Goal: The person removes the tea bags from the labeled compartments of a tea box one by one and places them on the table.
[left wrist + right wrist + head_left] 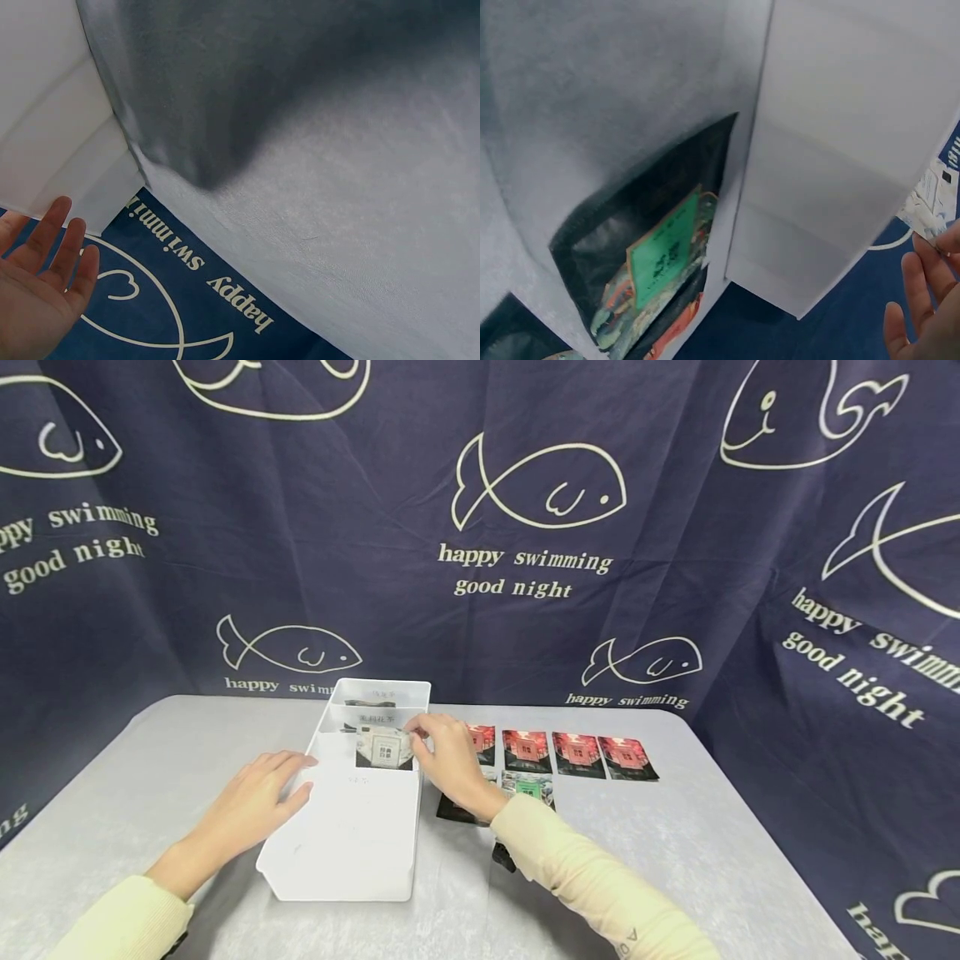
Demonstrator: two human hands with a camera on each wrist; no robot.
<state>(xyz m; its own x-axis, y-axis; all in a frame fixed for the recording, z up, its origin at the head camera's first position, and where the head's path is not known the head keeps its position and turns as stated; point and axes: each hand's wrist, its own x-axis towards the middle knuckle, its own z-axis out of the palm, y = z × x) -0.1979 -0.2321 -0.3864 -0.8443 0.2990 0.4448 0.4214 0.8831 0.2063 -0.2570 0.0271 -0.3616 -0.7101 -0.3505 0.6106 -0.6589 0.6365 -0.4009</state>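
A long white divided box stands left of centre in the head view, its dividers marked with tea names. My right hand pinches the right edge of a pale tea packet with a black lower border, held upright over the box's middle compartments. In the right wrist view the same tea packet shows past the box's rim, between thumb and fingers. My left hand rests at the box's left rim; its extended fingers lie along the outer wall in the left wrist view.
Right of the box lie several red tea packets in a row. Nearer are a green-labelled tea packet and a dark packet, partly under the right arm. Another packet sits in the far compartment. A navy fish-print curtain hangs behind the table.
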